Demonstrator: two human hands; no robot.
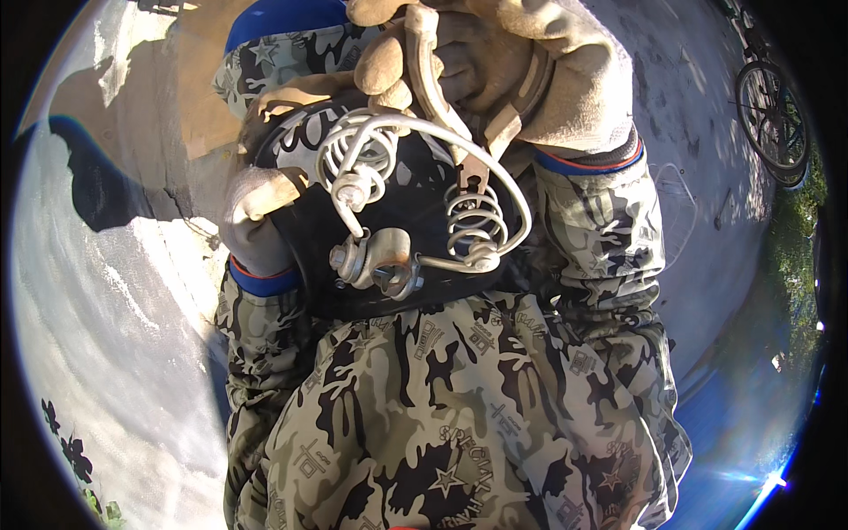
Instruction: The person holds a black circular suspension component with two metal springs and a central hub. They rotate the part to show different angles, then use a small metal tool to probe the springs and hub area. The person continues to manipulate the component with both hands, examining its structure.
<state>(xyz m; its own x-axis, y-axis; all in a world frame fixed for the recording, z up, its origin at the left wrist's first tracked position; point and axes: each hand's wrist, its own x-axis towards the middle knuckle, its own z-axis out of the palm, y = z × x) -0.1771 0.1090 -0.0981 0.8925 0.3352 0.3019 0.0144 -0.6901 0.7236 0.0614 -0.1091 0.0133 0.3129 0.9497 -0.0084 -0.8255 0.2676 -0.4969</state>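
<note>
Where the camouflage trousers (459, 424) fill the lower frame, a black curved part (415, 212) rests against the lap with a silver wire spring assembly (415, 190) lying across it. The assembly has two coils joined by an arched wire, with a bolted clamp (380, 261) at its lower end. The gloved left hand (256, 221) is wrapped around the black part's left edge. The gloved right hand (521, 71) is closed around pliers (459, 132), whose tip meets the right coil. The wire looks stiff and springy, likely to snap back; the clamp appears the firmest hold. The black part's full shape is hidden, and the pliers' tip is hard to make out. Beyond, a bicycle wheel (773, 115) stands on pale ground (115, 336).
</note>
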